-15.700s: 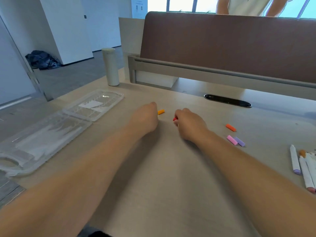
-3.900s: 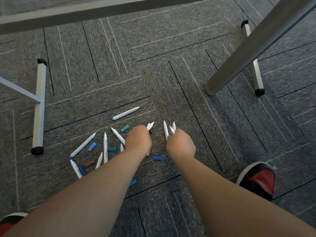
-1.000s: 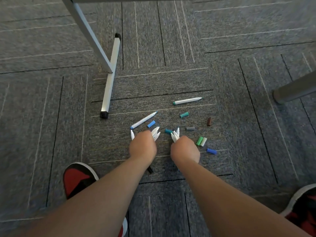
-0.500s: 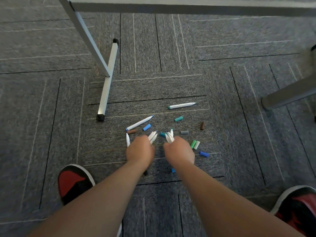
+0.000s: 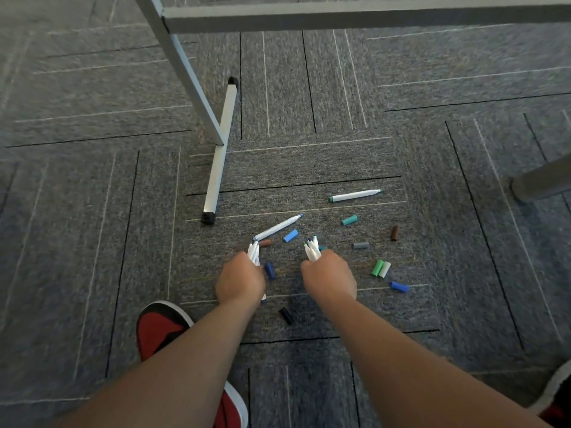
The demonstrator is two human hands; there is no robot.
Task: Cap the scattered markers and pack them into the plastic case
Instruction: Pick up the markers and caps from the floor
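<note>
Grey carpet tiles (image 5: 77, 196) — metal legs (image 5: 185, 72), perhaps a desk's

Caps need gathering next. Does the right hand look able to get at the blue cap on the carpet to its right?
Probably yes: only bare carpet lies between the right hand and the blue cap. But that hand grips a bundle of markers, so pinching the cap may be awkward.

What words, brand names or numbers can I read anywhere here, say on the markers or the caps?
No text can be read.
Loose markers and those gripped in the left hand and right hand: any print is too small and blurred.
Caps and red shoe: no lettering shows.
</note>
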